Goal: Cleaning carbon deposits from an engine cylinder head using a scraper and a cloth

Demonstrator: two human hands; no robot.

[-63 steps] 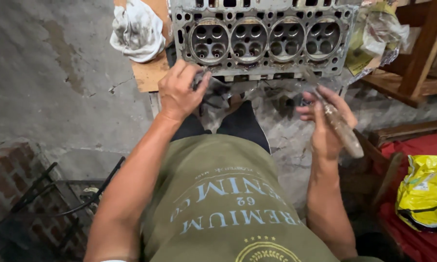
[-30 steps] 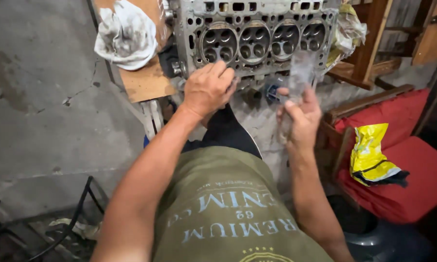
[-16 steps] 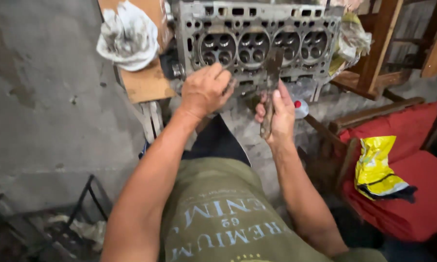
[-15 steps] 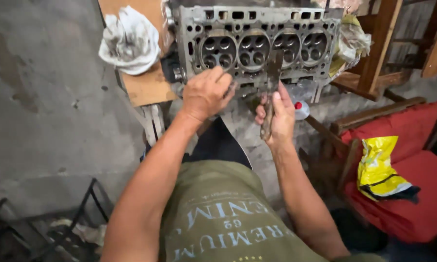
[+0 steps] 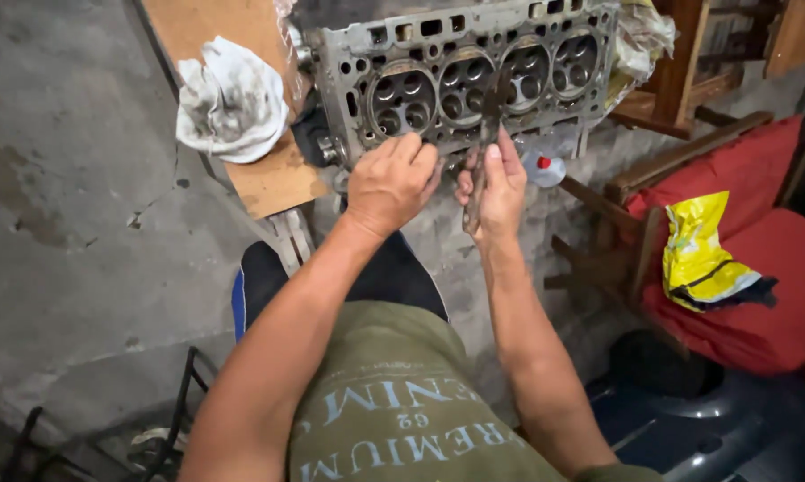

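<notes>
A grey metal engine cylinder head (image 5: 456,76) with a row of round combustion chambers stands on its side in front of me. My left hand (image 5: 392,181) rests against its lower edge below the left chamber, fingers curled; anything it holds is hidden. My right hand (image 5: 496,187) grips a long dark metal tool (image 5: 483,152) held nearly upright, its tip against the face of the head between the middle chambers.
A crumpled white rag (image 5: 231,98) lies on a brown board (image 5: 268,174) left of the head. A red cushioned wooden chair (image 5: 742,259) with a yellow bag (image 5: 701,254) stands at right. A small red-capped bottle (image 5: 542,168) sits below the head. Concrete floor at left.
My right hand has brought the tool from out at the right up to the face of the head. My left hand stays at the lower edge. The view has moved closer.
</notes>
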